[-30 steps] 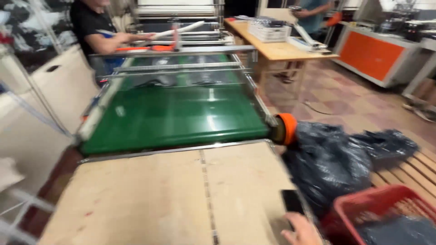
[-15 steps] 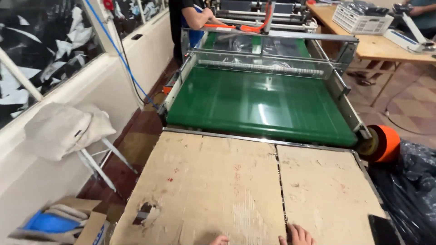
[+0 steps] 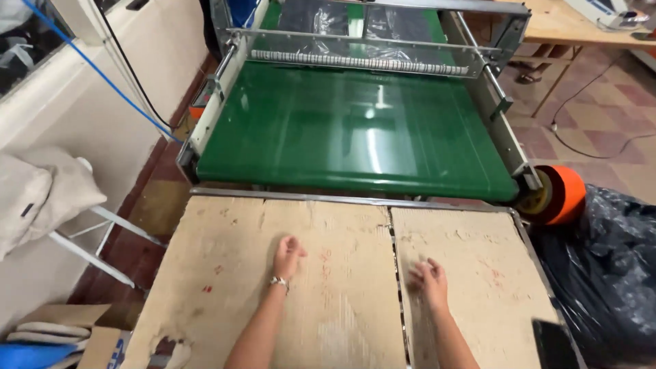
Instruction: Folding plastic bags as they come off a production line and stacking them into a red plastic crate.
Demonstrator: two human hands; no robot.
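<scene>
Cardboard [image 3: 321, 287] covers the table below the green belt [image 3: 355, 130] in two worn sheets, split by a seam that runs down between the hands. Left hand [image 3: 287, 255] lies on the larger left sheet, fingers loosely curled and holding nothing. Right hand [image 3: 430, 280] lies on the right sheet just past the seam, fingers spread a little and blurred, also empty. Both hands sit near the middle of the table, well short of the belt's near edge. Nothing lies on the belt itself; its surface shows only glare, and clear film [image 3: 355, 34] hangs under the frame at the far end. By the look of it, the work at this table is at a pause or barely begun: no piece is out on the cardboard and nothing is picked up. An orange roll [image 3: 564, 195] sits at the belt's right corner, beside a black bag [image 3: 608, 273]
</scene>
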